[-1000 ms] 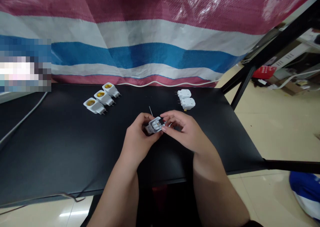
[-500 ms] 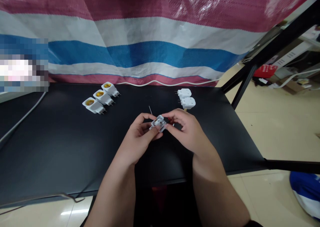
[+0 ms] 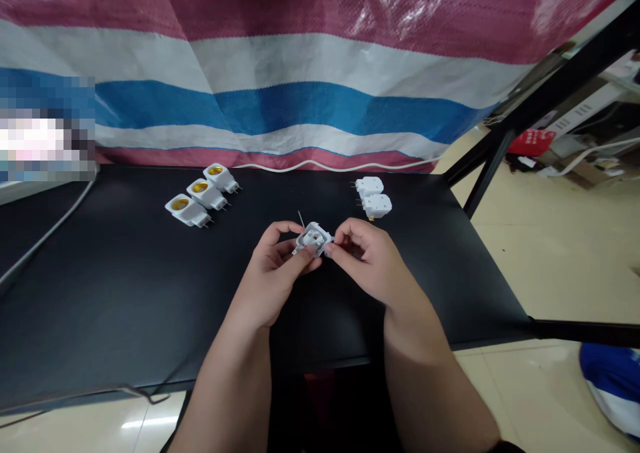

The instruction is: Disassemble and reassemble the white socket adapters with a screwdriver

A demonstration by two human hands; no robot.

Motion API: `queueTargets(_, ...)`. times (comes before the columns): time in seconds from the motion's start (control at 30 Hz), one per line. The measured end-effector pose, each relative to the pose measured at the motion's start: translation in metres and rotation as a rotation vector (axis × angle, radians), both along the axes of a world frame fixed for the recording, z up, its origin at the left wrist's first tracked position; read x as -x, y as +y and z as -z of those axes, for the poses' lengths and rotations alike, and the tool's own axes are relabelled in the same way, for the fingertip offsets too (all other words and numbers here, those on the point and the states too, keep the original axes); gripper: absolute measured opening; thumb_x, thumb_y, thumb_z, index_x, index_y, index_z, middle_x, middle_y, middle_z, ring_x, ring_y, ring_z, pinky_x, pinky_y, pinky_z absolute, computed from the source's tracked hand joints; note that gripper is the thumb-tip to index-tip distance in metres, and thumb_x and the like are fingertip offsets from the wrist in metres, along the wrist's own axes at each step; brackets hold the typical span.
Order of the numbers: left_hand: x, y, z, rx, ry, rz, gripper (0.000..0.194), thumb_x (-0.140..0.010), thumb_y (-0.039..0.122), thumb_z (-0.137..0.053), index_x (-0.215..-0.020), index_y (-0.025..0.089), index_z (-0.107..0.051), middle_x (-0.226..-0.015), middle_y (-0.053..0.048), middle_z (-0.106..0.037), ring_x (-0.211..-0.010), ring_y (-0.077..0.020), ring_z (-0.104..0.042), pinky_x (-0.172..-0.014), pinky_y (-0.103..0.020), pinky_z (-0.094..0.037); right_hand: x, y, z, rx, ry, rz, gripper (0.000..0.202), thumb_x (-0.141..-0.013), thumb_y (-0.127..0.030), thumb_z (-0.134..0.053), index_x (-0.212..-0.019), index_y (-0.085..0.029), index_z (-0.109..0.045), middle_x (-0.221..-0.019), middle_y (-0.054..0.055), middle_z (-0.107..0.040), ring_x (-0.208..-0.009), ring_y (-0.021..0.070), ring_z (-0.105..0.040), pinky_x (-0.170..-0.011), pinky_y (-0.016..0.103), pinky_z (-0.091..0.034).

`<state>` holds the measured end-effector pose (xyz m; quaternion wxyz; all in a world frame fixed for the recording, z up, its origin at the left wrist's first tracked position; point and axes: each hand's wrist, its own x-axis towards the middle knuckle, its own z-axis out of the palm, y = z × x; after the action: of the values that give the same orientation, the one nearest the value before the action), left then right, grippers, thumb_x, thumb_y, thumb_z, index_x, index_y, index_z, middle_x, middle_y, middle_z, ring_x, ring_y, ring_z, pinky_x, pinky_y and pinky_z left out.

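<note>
Squarish, hollow white plastic shell (image 3: 313, 237) in pinching left hand (image 3: 275, 265); grip of right hand (image 3: 367, 256) unclear

A: Backdrop sheet (image 3: 300, 106)?
B: Striped: maroon, wht, blue. Worktop (image 3: 150, 300) plain blk.
A: Lamp sockets (image 3: 213, 200)?
B: Wht, gold-col. insides. Held casing (image 3: 320, 230) wht to lt gry.
A: Floor (image 3: 500, 260)?
B: Beige, tiled.

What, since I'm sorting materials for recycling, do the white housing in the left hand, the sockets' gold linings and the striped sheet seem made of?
White housing: probably hard plastic, satin, from its thin molded-looking walls.
Gold linings: likely shiny metal, from their yellow gleam; plated plastic remains possible.
Striped sheet: likely woven plastic, glossy, from its weave and highlights.
</note>
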<state>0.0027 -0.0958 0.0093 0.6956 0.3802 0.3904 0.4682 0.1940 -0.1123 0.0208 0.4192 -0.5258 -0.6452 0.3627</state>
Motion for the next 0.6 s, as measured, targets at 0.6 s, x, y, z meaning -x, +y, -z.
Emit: queueTargets(0.6, 0.0, -0.001, 0.006, -0.078, 0.075, 0.032, 0.037, -0.083, 0.03, -0.091, -0.113, 0.021, -0.071, -0.1, -0.004, -0.075, -0.087, -0.014, -0.072, -0.079, -0.025, -0.065, 0.015, 0.004, 0.003, -0.152, -0.152, 0.158, 0.005, -0.092, -0.02, -0.073, -0.088, -0.024, -0.074, -0.081, 0.0, -0.066, -0.07, 0.0155, -0.061, -0.063, 0.03, -0.049)
